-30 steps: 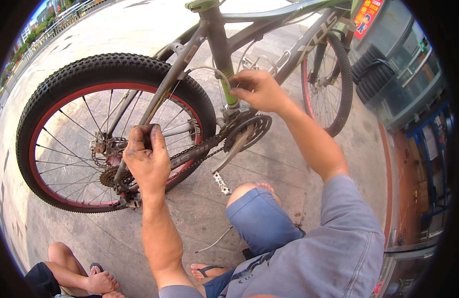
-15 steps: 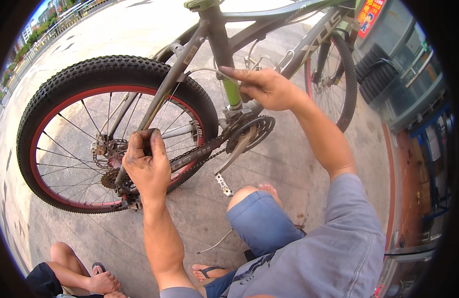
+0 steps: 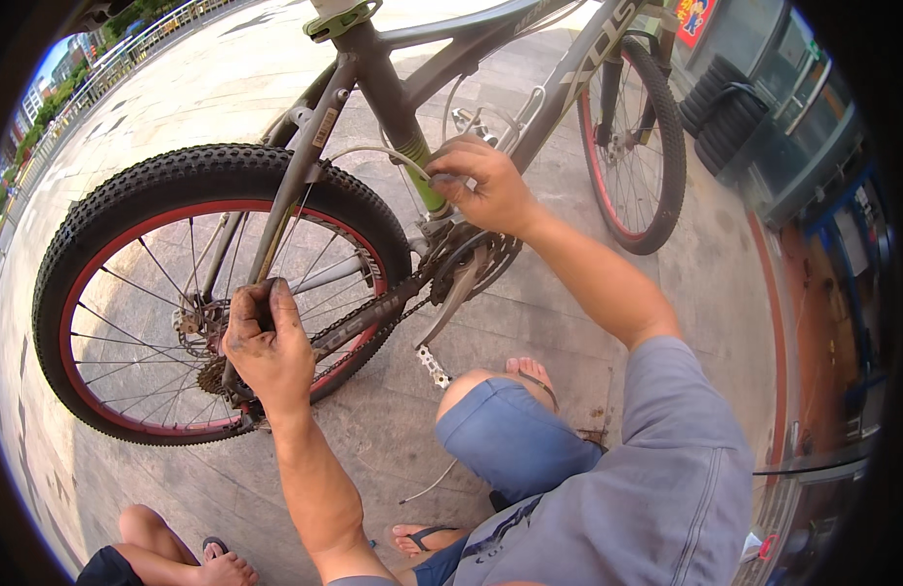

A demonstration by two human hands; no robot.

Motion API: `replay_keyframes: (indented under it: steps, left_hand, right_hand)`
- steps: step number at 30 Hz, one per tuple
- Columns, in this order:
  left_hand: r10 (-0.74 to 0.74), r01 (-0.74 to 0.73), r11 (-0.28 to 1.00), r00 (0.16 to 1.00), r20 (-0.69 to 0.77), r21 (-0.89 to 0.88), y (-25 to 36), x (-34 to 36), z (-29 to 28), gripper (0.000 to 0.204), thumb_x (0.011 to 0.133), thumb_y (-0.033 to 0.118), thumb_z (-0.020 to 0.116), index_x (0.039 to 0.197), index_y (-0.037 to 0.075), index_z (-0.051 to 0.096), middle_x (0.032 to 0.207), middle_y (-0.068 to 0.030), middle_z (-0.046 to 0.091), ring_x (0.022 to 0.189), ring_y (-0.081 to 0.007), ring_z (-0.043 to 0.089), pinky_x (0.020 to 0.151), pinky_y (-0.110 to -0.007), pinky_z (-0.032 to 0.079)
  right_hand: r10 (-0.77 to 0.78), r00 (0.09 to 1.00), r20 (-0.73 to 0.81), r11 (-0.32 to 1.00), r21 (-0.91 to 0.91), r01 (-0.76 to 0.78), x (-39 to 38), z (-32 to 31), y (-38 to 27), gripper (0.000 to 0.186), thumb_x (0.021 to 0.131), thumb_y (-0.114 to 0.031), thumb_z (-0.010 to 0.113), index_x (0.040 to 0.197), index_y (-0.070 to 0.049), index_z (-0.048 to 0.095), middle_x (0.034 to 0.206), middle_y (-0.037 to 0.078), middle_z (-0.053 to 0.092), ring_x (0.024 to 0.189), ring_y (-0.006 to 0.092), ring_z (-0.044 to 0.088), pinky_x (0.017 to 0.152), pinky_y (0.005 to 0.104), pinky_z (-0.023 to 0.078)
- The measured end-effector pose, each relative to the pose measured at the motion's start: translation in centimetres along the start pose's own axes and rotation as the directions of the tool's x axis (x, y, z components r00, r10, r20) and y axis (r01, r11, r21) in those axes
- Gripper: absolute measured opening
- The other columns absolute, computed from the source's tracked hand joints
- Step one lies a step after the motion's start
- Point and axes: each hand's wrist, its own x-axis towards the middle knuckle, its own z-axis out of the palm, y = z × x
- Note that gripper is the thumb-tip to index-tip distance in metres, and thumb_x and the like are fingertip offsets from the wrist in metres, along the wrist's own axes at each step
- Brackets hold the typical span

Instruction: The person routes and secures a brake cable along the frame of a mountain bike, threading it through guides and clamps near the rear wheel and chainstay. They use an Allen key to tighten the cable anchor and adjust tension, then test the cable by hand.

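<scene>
Left hand (image 3: 268, 347) is gripping a dark tool handle (image 3: 266, 305) at the rear wheel (image 3: 212, 293) hub; right hand (image 3: 483, 184) is pinching the cable (image 3: 378, 153) by the seat tube (image 3: 404, 132). Best bet: holding cable tension steady while turning slowly, keeping fingers clear of the chain (image 3: 358, 332).

The rear wheel (image 3: 212, 293) lies left, the front wheel (image 3: 642, 146) far right; between them the crank (image 3: 461, 283) hangs, its pedal (image 3: 434, 366) just above a bent knee (image 3: 481, 410)

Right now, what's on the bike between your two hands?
In the head view, the chain stay and chain run from the left hand up to the chainring and crank, just below the right hand.
</scene>
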Motion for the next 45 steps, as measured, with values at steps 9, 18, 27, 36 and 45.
replay_keyframes:
  steps: [9, 18, 27, 36, 45]
  left_hand:
    - [0.061, -0.061, 0.998, 0.998, -0.015, 0.012, -0.3, -0.2, 0.4, 0.015, 0.088, 0.009, 0.063, 0.078, -0.001, 0.056, 0.060, 0.0004, 0.051, 0.053, -0.0057, 0.043, 0.050, -0.023, 0.035]
    - [-0.013, 0.013, 0.999, 1.000, -0.001, -0.030, -0.7, -0.5, 0.6, 0.017, 0.089, 0.011, 0.063, 0.078, 0.000, 0.056, 0.065, 0.0008, 0.052, 0.060, -0.0055, 0.043, 0.055, -0.022, 0.036]
    - [0.007, -0.010, 0.995, 1.000, -0.030, -0.103, -0.3, -0.7, 0.4, 0.018, 0.089, 0.008, 0.063, 0.076, 0.001, 0.053, 0.062, 0.0031, 0.048, 0.057, -0.0036, 0.039, 0.051, -0.021, 0.032]
    - [0.043, -0.046, 0.997, 0.998, -0.038, -0.060, -0.6, -0.2, 0.1, 0.017, 0.088, 0.007, 0.063, 0.076, -0.001, 0.053, 0.059, 0.0019, 0.048, 0.054, -0.0042, 0.040, 0.049, -0.022, 0.033]
    - [-0.024, 0.024, 0.998, 1.000, 0.004, -0.060, -0.5, -0.1, -0.4, 0.015, 0.087, 0.005, 0.063, 0.077, 0.000, 0.054, 0.059, 0.0025, 0.047, 0.054, -0.0036, 0.040, 0.049, -0.021, 0.033]
  right_hand:
    - [0.768, 0.479, 0.425, 0.144, 0.614, -0.776, -1.0, -1.1, -0.2, 0.035, 0.092, -0.036, 0.060, 0.102, -0.002, 0.061, 0.070, 0.002, 0.056, 0.048, 0.0073, 0.046, 0.040, 0.0225, 0.034]
    - [0.429, 0.860, 0.277, -0.426, 0.901, -0.078, -2.4, 1.8, -2.7, 0.045, 0.091, -0.034, 0.060, 0.127, -0.008, 0.051, 0.108, 0.006, 0.059, 0.085, 0.0161, 0.054, 0.068, 0.0280, 0.042]
    - [0.648, 0.557, -0.520, 0.633, 0.774, -0.014, 2.5, 1.2, -3.0, 0.029, 0.078, -0.018, 0.078, 0.088, -0.004, 0.054, 0.081, 0.000, 0.057, 0.068, 0.0056, 0.049, 0.061, 0.0194, 0.042]
    - [0.335, 0.936, 0.106, 0.648, 0.695, -0.311, 3.6, -4.5, 1.1, 0.023, 0.086, -0.020, 0.068, 0.101, -0.002, 0.067, 0.088, 0.004, 0.063, 0.082, 0.0140, 0.057, 0.077, 0.0276, 0.046]
    - [0.061, 0.985, 0.159, 0.862, 0.489, -0.132, 1.7, -6.5, -1.2, 0.034, 0.081, -0.002, 0.066, 0.114, -0.009, 0.065, 0.118, 0.015, 0.061, 0.101, 0.0240, 0.062, 0.088, 0.0338, 0.048]
